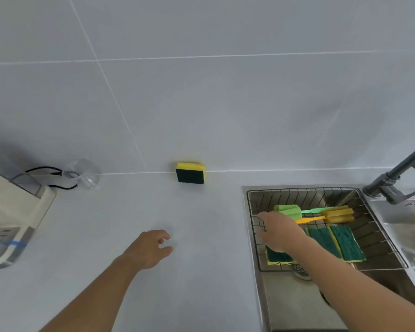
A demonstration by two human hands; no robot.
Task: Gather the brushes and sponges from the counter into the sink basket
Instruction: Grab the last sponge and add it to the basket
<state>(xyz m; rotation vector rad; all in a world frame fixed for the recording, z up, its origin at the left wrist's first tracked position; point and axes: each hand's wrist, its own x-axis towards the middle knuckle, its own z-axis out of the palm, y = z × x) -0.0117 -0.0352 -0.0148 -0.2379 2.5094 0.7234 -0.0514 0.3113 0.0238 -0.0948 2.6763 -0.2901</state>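
Sponge (190, 172) stands against the wall edge; left grip (151, 248) loose, right grip (279, 230) spread over basket (254, 238)

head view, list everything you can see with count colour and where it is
sponge on counter: 1, yellow with dark green face, standing against the back wall
sink basket: 1, dark wire, set in the sink
sponge brushes: 2, one green, one yellow-orange, lying at the back of the basket
flat sponges: 3, green with yellow edges, in the front part of the basket, one partly under the right arm
sink: 1, steel, right side of the counter
faucet: 1, grey metal, behind the sink
clear cup: 1, transparent, by the wall at left, with a black cable
appliance: 1, white and grey, far left
hands: left hand above the bare counter, fingers loosely curled, holding nothing; right hand over the basket
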